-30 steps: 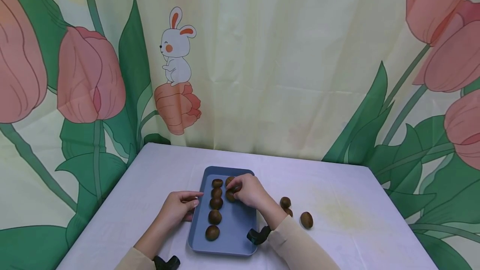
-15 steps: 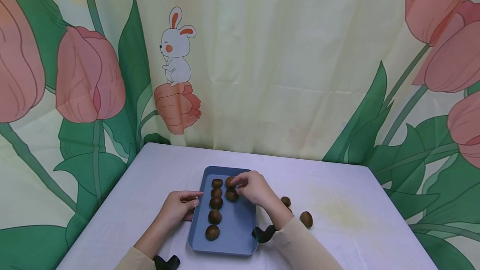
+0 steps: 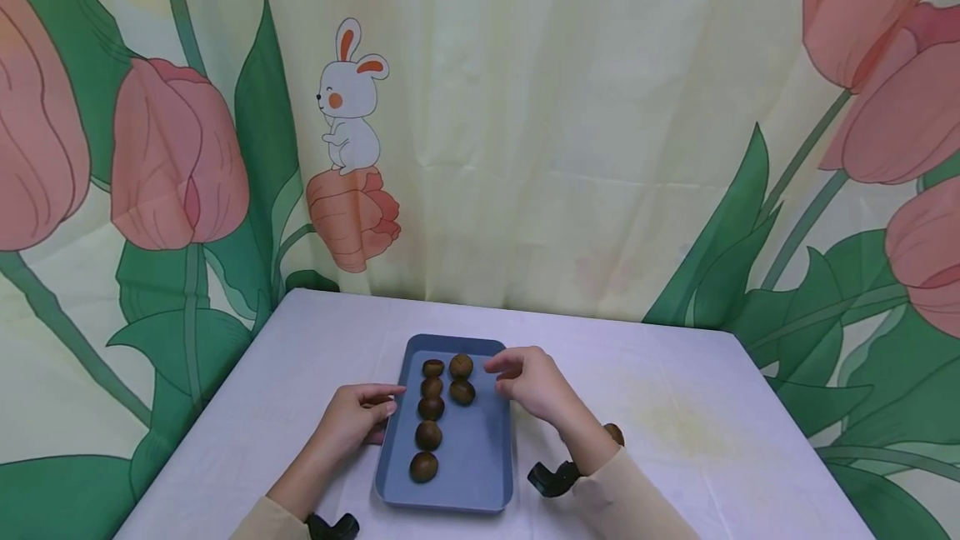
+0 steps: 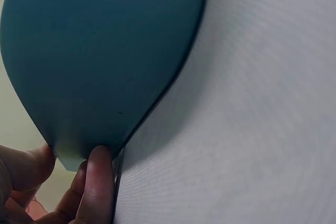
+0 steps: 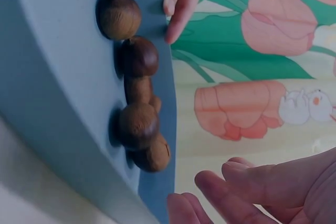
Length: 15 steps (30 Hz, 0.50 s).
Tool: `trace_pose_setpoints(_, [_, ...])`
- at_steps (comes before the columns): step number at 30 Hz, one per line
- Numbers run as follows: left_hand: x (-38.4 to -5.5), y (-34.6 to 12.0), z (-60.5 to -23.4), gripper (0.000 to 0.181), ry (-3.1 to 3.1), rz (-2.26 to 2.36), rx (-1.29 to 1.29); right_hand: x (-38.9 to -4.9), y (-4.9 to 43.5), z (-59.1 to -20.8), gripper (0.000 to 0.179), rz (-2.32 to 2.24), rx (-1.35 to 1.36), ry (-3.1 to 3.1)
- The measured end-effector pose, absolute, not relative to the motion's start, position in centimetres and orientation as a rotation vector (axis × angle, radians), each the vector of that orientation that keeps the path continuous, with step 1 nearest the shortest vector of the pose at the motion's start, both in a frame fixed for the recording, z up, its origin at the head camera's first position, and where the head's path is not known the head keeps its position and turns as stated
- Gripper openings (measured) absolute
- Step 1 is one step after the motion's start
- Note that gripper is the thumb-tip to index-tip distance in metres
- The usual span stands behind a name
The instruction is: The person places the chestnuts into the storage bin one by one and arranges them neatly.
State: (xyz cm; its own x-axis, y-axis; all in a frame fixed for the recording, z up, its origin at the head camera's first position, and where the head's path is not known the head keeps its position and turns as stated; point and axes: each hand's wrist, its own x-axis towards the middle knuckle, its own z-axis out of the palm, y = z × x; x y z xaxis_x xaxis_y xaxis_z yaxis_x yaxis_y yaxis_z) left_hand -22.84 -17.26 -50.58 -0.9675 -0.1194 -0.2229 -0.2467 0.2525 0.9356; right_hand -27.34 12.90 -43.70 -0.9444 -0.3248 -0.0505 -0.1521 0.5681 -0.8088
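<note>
A blue-grey tray (image 3: pixel 480 473) holds a left column of several brown chestnuts (image 3: pixel 428 435) and a shorter right column with two chestnuts (image 3: pixel 462 392). At its left side my left hand (image 3: pixel 352 423) rests fingertips against the rim and outer wall, as the left wrist view shows with fingers (image 4: pixel 97 182) touching the wall. My right hand (image 3: pixel 536 386) hovers by the tray's right rim, holding nothing, fingers loosely bent and parted. In the right wrist view its fingers (image 5: pixel 226 198) are apart from the chestnuts (image 5: pixel 139 124).
One loose chestnut (image 3: pixel 614 434) on the white-covered table (image 3: pixel 675 473) shows partly behind my right forearm, which may hide others. A tulip-and-rabbit curtain (image 3: pixel 525 148) hangs at the table's back. Dark wrist-worn cameras (image 3: pixel 553 480) sit below both hands.
My right hand has let go of the second chestnut in the right column and moved right, off to the tray's right rim. The left hand stays in place.
</note>
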Motion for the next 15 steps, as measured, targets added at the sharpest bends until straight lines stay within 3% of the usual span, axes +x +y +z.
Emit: trace_pose_setpoints(15, [-22.8,-17.1,-50.5,0.027,2.398,1.825,-0.369,-25.3,16.5,-43.3,0.033,-1.369,-0.212,2.659])
